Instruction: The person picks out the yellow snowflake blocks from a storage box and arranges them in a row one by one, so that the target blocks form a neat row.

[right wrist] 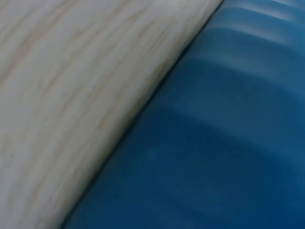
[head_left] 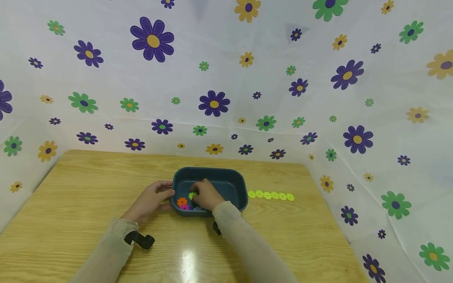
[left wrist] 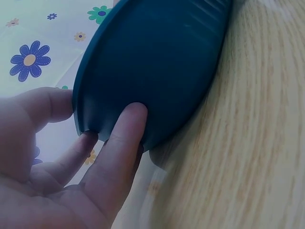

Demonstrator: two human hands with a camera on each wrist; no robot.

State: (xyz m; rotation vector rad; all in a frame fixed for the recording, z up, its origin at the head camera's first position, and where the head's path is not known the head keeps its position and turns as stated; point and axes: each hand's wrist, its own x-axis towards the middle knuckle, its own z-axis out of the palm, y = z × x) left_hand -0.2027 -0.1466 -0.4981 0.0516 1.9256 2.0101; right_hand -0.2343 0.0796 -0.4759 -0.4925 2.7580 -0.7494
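Observation:
A dark blue bin (head_left: 226,171) stands on the table, its left end beside my left hand (head_left: 150,200). The fingers (left wrist: 126,129) of that hand press against the bin's outer wall and reach its rim. My right hand (head_left: 207,195) reaches inside the bin, pinching a yellow-green flower-shaped piece (head_left: 192,195) between fingertips and thumb. Left of it in the bin lie an orange flower piece (head_left: 182,201) and a pink flower piece (head_left: 184,207). Other pieces there are partly hidden by the bin wall. The right wrist view shows only the bin's outside (right wrist: 205,143) and the table.
Right of the bin, several yellow-green flower pieces (head_left: 275,195) lie in a row on the wooden table (head_left: 106,184). White sheets with printed flowers (head_left: 219,78) stand behind the table and at its sides. A black wrist strap (head_left: 139,239) shows below the left hand.

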